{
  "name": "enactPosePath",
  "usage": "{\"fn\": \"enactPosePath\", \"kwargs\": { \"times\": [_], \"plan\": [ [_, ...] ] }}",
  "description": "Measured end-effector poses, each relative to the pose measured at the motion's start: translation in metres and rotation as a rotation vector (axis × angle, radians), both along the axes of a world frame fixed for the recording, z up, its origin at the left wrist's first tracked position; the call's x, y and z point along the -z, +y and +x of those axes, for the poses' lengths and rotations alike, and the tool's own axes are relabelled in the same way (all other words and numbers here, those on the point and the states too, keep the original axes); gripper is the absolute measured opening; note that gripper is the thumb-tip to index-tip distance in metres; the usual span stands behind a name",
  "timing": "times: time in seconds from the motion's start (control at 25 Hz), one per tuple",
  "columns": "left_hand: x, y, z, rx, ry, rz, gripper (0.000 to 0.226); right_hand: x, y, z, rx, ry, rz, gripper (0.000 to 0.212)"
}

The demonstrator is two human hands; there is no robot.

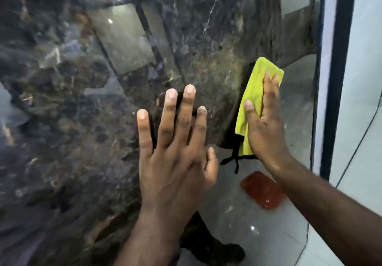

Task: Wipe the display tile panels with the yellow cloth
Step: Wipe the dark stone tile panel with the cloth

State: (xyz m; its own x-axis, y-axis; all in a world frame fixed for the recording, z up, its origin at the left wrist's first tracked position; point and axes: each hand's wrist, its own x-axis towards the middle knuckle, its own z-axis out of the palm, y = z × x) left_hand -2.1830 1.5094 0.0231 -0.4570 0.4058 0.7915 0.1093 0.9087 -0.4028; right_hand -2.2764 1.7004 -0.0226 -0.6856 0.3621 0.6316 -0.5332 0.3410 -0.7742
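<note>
Mid-wipe, the right grip (266,129), fingers straight, pressed the yellow cloth (254,92) on the tile panel (72,131), the left grip (175,158) lay wide beside it; sliding seemed next.

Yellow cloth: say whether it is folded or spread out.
Folded: the yellow cloth forms a narrow creased pad under the right hand, pressed against the tile panel.

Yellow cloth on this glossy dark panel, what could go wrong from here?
The bare left hand lies flat on the dark tile panel, so it may leave smudges. The right hand only presses the yellow cloth with straight fingers, and its lower end hangs loose, so it could slip.
</note>
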Motion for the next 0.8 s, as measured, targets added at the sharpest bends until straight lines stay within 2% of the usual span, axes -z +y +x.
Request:
{"fn": "enactPosePath", "kwargs": {
  "times": [0.04, 0.12, 0.16, 0.2, 0.28, 0.32, 0.36, 0.44, 0.48, 0.52, 0.56, 0.6, 0.64, 0.68, 0.8],
  "plan": [
    [0.000, 0.018, -0.011, -0.012, -0.005, 0.000, 0.078, -0.002, 0.014, -0.008, 0.005, 0.013, 0.037, 0.068],
    [0.000, 0.049, -0.032, -0.021, -0.008, 0.011, 0.081, 0.006, 0.045, -0.025, -0.017, 0.232, 0.352, 0.066],
    [0.001, 0.060, -0.041, -0.026, -0.009, 0.022, 0.082, 0.010, 0.061, -0.037, -0.015, 0.301, 0.445, 0.066],
    [0.002, 0.069, -0.047, -0.034, -0.009, 0.024, 0.083, 0.012, 0.077, -0.049, -0.003, 0.262, 0.383, 0.066],
    [0.003, 0.088, -0.062, -0.054, -0.004, 0.012, 0.081, 0.009, 0.106, -0.076, 0.017, -0.051, -0.015, 0.067],
    [0.004, 0.097, -0.067, -0.062, 0.007, 0.012, 0.079, 0.004, 0.111, -0.080, 0.027, -0.187, -0.129, 0.068],
    [0.004, 0.105, -0.073, -0.071, 0.016, 0.012, 0.077, 0.001, 0.113, -0.081, 0.055, -0.158, -0.066, 0.069],
    [0.003, 0.117, -0.083, -0.083, 0.024, -0.001, 0.077, 0.012, 0.121, -0.082, 0.014, 0.137, 0.278, 0.070],
    [0.003, 0.122, -0.087, -0.079, 0.021, -0.014, 0.078, 0.013, 0.129, -0.089, -0.012, 0.236, 0.379, 0.070],
    [0.002, 0.126, -0.092, -0.069, 0.017, -0.028, 0.078, 0.011, 0.138, -0.099, 0.000, 0.225, 0.346, 0.069],
    [0.002, 0.130, -0.097, -0.054, 0.017, -0.036, 0.077, 0.006, 0.146, -0.111, 0.031, 0.122, 0.177, 0.068],
    [0.002, 0.135, -0.102, -0.034, 0.017, -0.037, 0.076, -0.005, 0.152, -0.119, 0.038, -0.046, -0.048, 0.068],
    [0.002, 0.142, -0.108, -0.012, 0.013, -0.029, 0.074, -0.015, 0.157, -0.125, 0.049, -0.198, -0.181, 0.068],
    [0.003, 0.149, -0.113, 0.004, 0.002, -0.022, 0.074, -0.022, 0.160, -0.124, 0.069, -0.200, -0.137, 0.069],
    [0.009, 0.174, -0.131, 0.031, -0.051, -0.051, 0.075, -0.012, 0.182, -0.130, 0.039, 0.213, 0.378, 0.071]
  ]
}}
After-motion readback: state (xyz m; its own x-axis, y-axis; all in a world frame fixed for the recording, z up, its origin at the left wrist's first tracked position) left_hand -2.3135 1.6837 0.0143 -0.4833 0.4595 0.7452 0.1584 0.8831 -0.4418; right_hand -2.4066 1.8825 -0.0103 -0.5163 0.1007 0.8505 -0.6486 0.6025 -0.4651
